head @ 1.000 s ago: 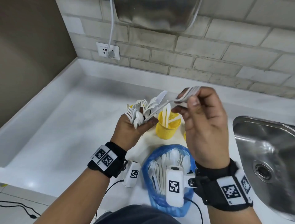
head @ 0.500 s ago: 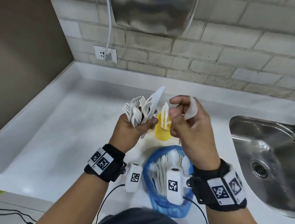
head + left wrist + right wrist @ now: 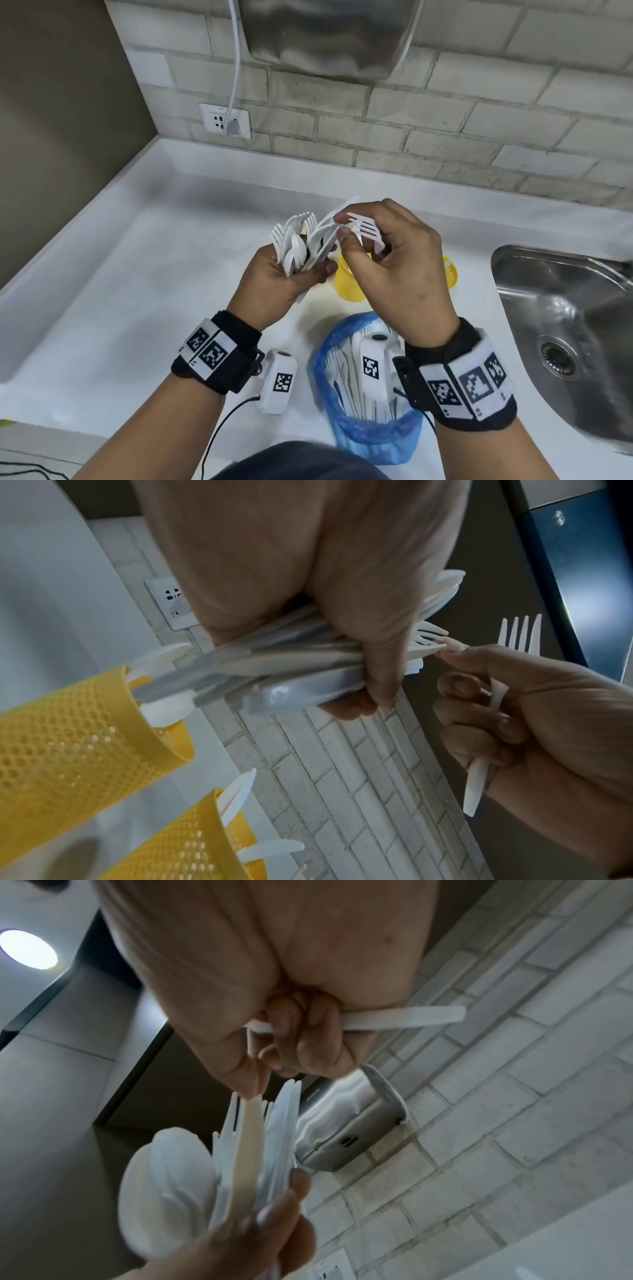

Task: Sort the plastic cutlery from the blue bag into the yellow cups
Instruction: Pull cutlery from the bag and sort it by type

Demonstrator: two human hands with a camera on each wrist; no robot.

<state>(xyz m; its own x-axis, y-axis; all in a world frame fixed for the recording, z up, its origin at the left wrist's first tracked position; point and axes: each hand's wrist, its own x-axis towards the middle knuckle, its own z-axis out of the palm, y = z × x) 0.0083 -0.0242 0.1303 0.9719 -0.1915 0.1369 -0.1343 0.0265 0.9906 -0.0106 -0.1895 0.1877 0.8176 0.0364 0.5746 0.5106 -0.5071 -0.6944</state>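
Left hand (image 3: 274, 284) grips bundle (image 3: 301, 243), cups (image 3: 349, 284) half-hidden

White counter (image 3: 137, 274) by the sink (image 3: 565, 308)
On it stand two yellow cups (image 3: 346, 284) and, nearer, the blue bag (image 3: 373, 442) of cutlery.

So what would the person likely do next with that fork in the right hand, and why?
Probably pull one more piece out. The right hand already holds a fork tucked under its curled fingers, while its thumb and forefinger pinch the tip of another piece in the bundle gripped by the left hand. The yellow cups below already hold sorted cutlery.
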